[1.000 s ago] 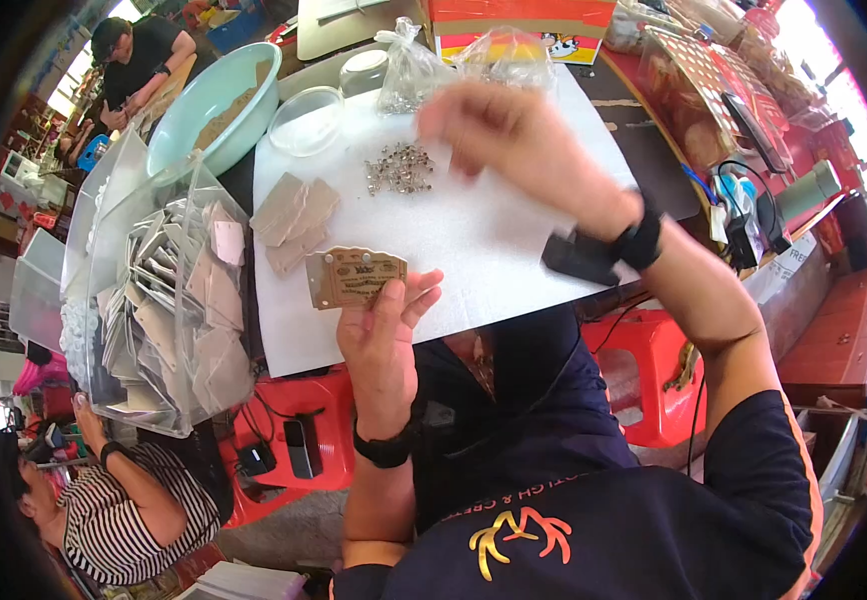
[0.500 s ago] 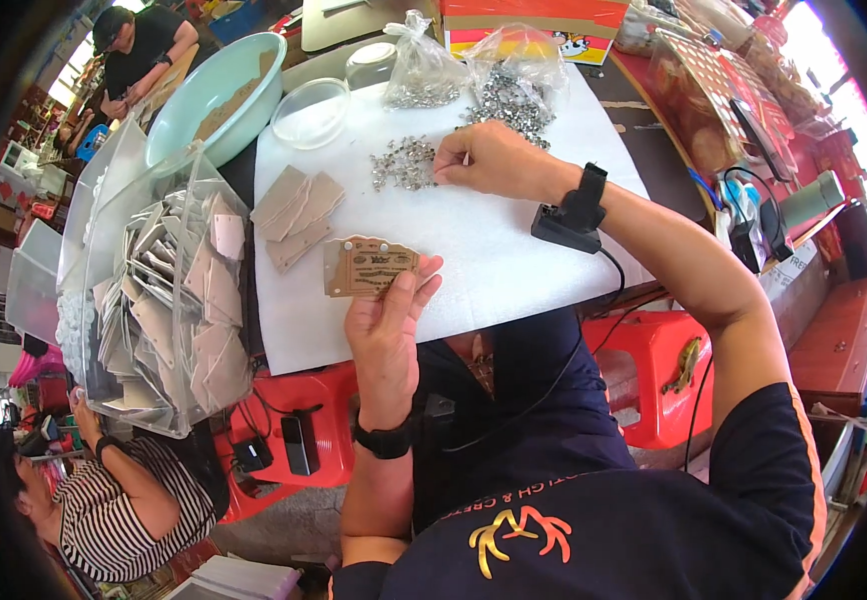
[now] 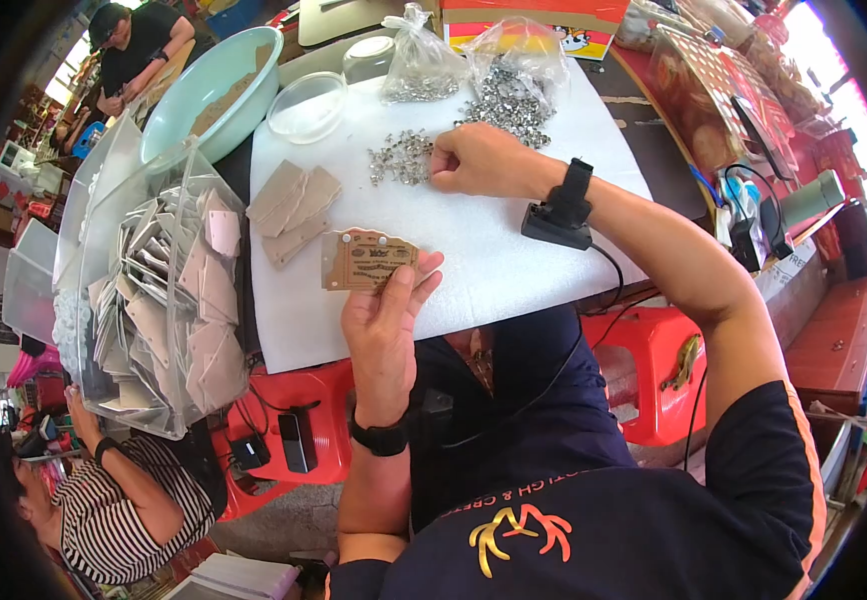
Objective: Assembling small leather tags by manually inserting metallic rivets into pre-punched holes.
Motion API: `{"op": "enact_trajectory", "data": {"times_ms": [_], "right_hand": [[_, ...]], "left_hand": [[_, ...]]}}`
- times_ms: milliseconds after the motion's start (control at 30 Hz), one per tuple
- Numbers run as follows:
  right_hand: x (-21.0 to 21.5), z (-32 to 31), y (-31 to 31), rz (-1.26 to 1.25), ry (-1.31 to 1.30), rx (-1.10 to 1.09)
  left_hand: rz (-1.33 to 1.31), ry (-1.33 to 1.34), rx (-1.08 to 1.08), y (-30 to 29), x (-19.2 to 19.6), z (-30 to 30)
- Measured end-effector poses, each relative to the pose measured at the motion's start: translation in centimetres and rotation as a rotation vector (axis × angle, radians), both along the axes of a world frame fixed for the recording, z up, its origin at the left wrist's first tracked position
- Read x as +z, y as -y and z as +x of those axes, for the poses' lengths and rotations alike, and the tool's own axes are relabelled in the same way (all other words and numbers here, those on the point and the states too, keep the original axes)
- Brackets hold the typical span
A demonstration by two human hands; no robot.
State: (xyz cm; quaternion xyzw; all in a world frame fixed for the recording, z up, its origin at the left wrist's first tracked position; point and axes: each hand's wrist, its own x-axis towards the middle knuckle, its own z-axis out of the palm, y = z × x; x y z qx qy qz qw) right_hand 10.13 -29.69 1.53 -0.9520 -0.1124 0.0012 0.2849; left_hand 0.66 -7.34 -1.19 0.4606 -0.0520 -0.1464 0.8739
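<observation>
Currently, we pinch the printed brown card between the thumb and fingers of the left hand, above the near part of the white sheet; 2 round studs show along the card's upper edge. We keep the fingers of the right hand curled together at the right edge of the loose metal fasteners; the fingertips are hidden, so we cannot tell whether they pinch 1.

We note the surroundings as follows. Overlapping grey cards lie on the sheet, left of the fasteners. Beyond them rests a clear round lid. A knotted plastic bag and a second, fuller plastic bag bound the far side. The clear plastic bin, packed with grey cards, and the turquoise basin occupy the left side. A black box strapped at our right wrist obstructs part of the sheet.

We observe dark print in several lines on the held card, red lettering above a yellow-and-red emblem on our navy shirt, and a cow drawing on the red-and-yellow carton.
</observation>
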Motion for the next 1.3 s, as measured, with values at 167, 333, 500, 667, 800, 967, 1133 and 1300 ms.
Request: {"op": "enact_trajectory", "data": {"times_ms": [167,333,500,667,800,967,1133,1300], "right_hand": [[2.0,-1.7,1.4,-0.143,0.017,0.063],[1.9,-4.2,2.6,-0.271,0.127,0.177],[1.2,-4.4,4.2,-0.120,0.124,0.251],[2.9,-4.2,4.8,0.149,-0.250,0.031],[2.7,-4.3,5.0,0.124,-0.189,-0.013],[0.5,-4.6,4.4,-0.027,0.127,0.163],[0.8,-5.0,3.3,-0.153,0.239,0.208],[1.2,-5.4,3.2,-0.241,0.167,0.188]], "left_hand": [[0.000,-0.011,0.010,-0.3,0.0,-0.1],[-0.012,-0.016,0.019,-0.1,-0.1,0.0],[-0.004,-0.023,0.027,0.1,0.0,0.0],[0.011,-0.033,0.029,0.1,-0.3,0.0],[0.046,-0.024,0.023,0.0,-0.1,0.0],[0.036,-0.041,0.013,0.0,0.2,-0.1],[0.052,-0.056,0.028,0.1,0.6,0.0],[0.047,-0.038,0.030,0.8,1.1,0.1]]}}
